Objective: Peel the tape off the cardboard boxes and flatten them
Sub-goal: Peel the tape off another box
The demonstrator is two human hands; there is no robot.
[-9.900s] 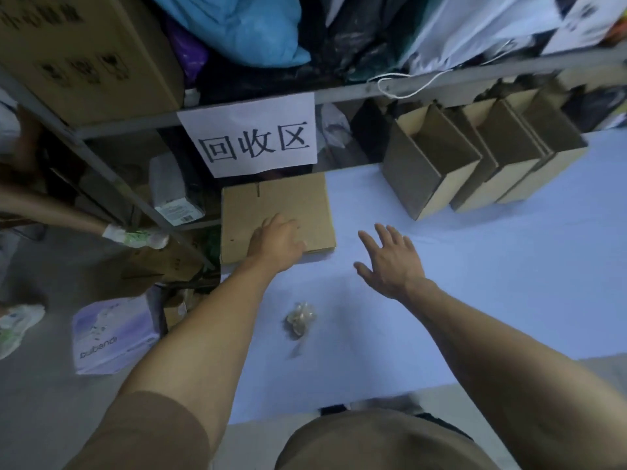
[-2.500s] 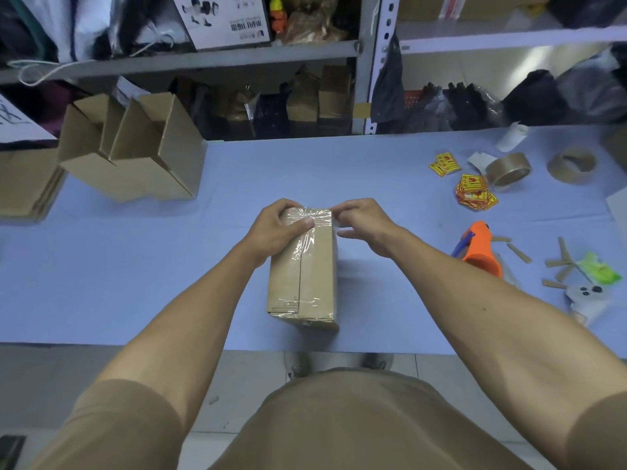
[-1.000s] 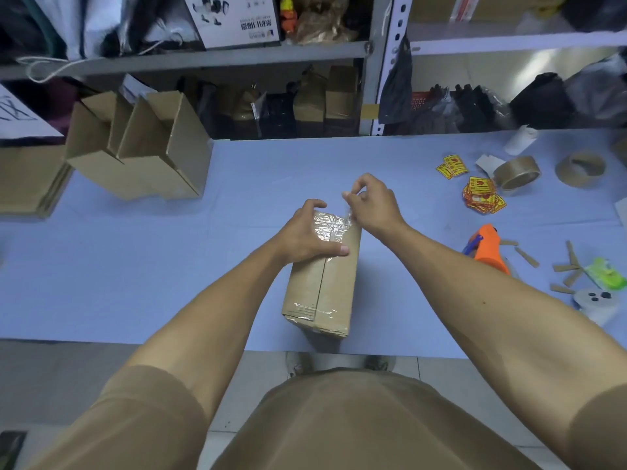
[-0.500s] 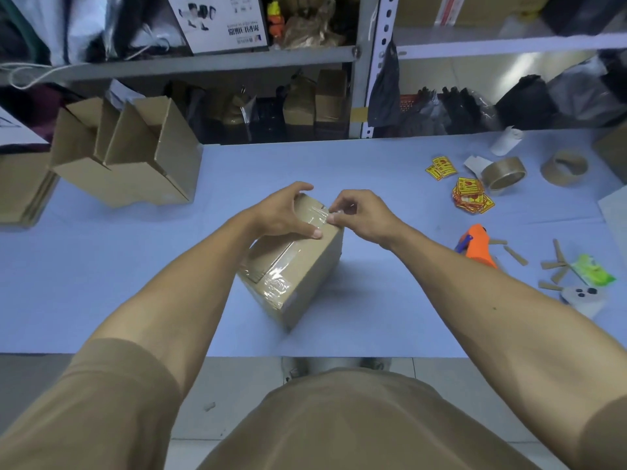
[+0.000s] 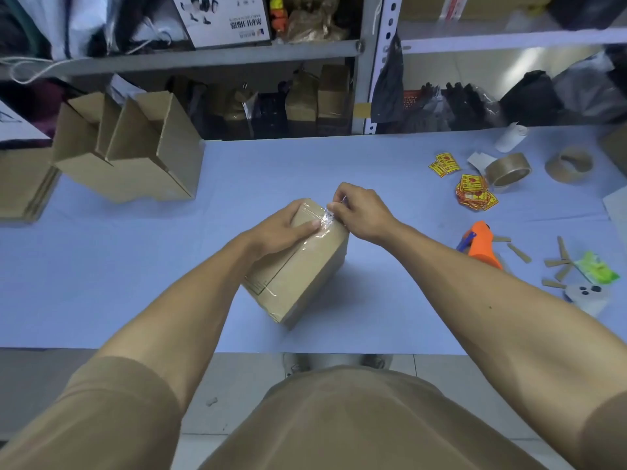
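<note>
Turned askew since a moment ago, the cardboard box [image 5: 298,262] lies mid-surface [image 5: 101,266], long axis running from near-left to far-right. At its far end the right hand [image 5: 359,212] pinches the lifted tape [image 5: 327,217]; the left hand [image 5: 281,228] grips the box beside it.
</note>
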